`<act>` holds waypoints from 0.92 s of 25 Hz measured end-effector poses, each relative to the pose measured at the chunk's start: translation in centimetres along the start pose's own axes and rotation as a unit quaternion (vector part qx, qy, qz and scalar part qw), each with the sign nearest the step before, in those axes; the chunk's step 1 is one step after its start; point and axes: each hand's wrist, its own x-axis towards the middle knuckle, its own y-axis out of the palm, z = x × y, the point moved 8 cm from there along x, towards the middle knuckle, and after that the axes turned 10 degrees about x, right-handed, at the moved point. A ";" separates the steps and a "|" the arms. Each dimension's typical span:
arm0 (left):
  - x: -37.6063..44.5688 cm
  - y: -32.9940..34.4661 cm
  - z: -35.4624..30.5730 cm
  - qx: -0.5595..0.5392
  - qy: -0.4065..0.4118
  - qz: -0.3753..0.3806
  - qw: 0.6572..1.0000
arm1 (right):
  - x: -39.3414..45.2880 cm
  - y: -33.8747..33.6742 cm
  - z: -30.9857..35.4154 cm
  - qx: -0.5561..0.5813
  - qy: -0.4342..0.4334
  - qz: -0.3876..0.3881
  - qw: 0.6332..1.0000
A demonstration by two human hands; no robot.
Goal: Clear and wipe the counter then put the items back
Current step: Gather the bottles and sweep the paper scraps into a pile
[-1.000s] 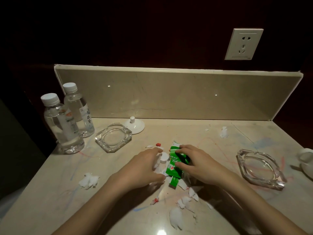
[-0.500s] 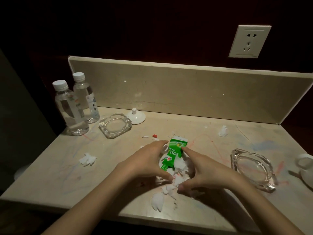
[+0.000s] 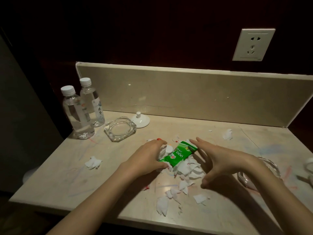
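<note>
Both hands cup a heap of litter mid-counter: the green packet (image 3: 179,154) lies between them, on torn tissue scraps (image 3: 188,168). The left hand (image 3: 145,160) curls against the heap's left side; the right hand (image 3: 220,161) is spread wide, fingers straight, gripping nothing. Two clear plastic bottles (image 3: 77,112) (white caps) stand at the counter's (image 3: 59,175) back-left corner, beside a square-cut glass ashtray (image 3: 120,131) and a round white lid (image 3: 140,120).

Two bare forearms reach in from the lower edge, uncovered as far as they show, with no sleeve cuff in view. The left hand (image 3: 147,159) and right hand (image 3: 225,164) show short, unpainted nails.
</note>
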 end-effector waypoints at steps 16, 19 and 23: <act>0.5 1.3 -2.1 -0.018 0.061 0.009 0.998 | 3.4 1.4 3.6 -0.010 -0.062 -0.098 0.993; 1.2 1.2 -1.9 -0.009 0.068 -0.016 0.998 | 3.3 0.6 3.8 0.016 -0.073 -0.165 0.983; 1.4 0.3 -1.4 -0.024 0.070 -0.068 0.995 | 3.1 0.3 3.2 0.065 -0.065 -0.238 0.967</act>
